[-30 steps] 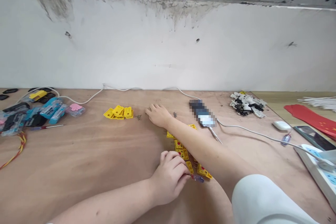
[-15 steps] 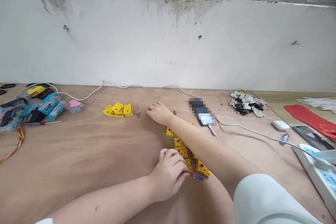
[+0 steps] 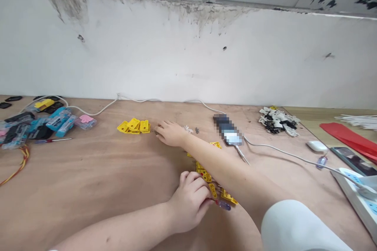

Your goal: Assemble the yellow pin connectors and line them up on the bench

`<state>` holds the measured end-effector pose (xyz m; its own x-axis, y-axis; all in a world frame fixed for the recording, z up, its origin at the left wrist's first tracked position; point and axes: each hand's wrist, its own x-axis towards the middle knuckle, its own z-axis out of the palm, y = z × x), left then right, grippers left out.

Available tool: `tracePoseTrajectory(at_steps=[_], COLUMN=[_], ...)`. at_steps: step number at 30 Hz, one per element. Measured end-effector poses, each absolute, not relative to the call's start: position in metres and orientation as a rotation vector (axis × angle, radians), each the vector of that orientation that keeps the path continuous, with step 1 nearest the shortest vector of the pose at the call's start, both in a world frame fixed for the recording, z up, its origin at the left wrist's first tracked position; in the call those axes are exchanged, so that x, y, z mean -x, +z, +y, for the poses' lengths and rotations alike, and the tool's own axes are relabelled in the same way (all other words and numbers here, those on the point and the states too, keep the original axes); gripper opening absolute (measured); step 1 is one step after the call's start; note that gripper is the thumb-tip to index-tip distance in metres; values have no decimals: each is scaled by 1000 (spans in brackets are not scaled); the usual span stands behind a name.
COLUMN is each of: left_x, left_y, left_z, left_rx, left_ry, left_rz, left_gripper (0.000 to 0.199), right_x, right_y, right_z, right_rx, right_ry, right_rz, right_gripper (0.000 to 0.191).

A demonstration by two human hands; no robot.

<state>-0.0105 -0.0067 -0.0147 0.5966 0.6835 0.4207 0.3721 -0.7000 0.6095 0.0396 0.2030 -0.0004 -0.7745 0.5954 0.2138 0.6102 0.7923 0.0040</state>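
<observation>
Screws (image 3: 156, 132) in a small heap are partly covered by the fingertips of the right hand (image 3: 170, 133), which is stretched flat and low across the counter (image 3: 118, 180); whether one has been pinched cannot be told. A screwdriver (image 3: 224, 204) is held between thumb and fingers in the left hand (image 3: 193, 200), its handle pointed outward to the right and its tip hidden. Yellow pieces (image 3: 204, 173) are laid out in a cluster just beyond that hand, partly hidden by the right forearm. Yellow shells (image 3: 134, 126) are piled left of the screws, while small white parts (image 3: 188, 129) and a second heap of metal bits (image 3: 197, 130) are seen just right of the right hand.

The step in hand is judged to be the picking up of a screw. For the next move, a fine fingertip pinch on a single screw is called for, with the screwdriver kept ready beside the yellow pieces.
</observation>
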Motion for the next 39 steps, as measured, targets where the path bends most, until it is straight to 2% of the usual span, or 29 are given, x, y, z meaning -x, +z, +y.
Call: tracePoseTrajectory(at_steps=[10,30,39], left_x=[11,11,12], left_y=[-14,-14,-16], left_z=[-7,-7,-8], left_rx=[-2342,-2362,-2373], left_ry=[909,886,900], left_rz=[831,832,830], left_gripper=[7,7,6], right_x=[-15,-17,-11], right_y=[-18,-11,-7], right_z=[214,214,206], right_rx=[743,884,950], right_ry=[-150,-91,-114], right_rz=[-2880,-2875,-2856], right_gripper=[37,29,35])
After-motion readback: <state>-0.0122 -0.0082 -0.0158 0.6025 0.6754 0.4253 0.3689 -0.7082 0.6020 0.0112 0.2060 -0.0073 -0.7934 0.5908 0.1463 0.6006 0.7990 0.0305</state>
